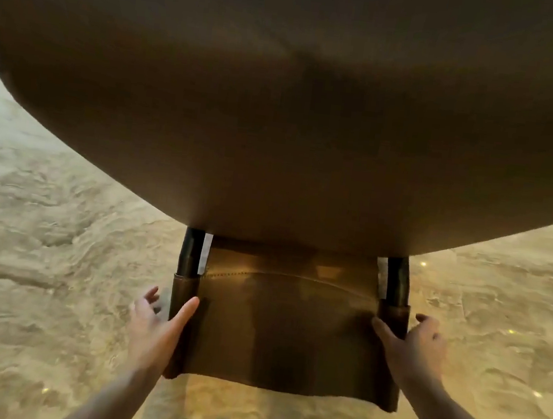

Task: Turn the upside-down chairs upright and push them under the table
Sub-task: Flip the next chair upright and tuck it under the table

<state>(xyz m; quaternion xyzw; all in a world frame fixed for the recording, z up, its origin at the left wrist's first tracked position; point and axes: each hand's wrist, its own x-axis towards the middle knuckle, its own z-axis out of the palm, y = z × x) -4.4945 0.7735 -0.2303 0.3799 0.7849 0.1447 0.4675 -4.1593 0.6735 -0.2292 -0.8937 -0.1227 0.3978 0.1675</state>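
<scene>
I count one worktop (282, 89), its brown round top filling the upper part of my view. I count one chair (285, 331), standing upright with its brown leather backrest toward me. Of that chair I can make out two dark uprights, one at each side of the backrest; its seat and legs are hidden under the worktop, so I cannot count legs. I count two hands: one left hand (154, 328) and one right hand (415, 351). One marbled floor (39, 251) lies beneath everything.

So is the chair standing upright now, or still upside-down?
Upright: the chair's backrest stands up outside the table edge, with the seat hidden beneath.
</scene>
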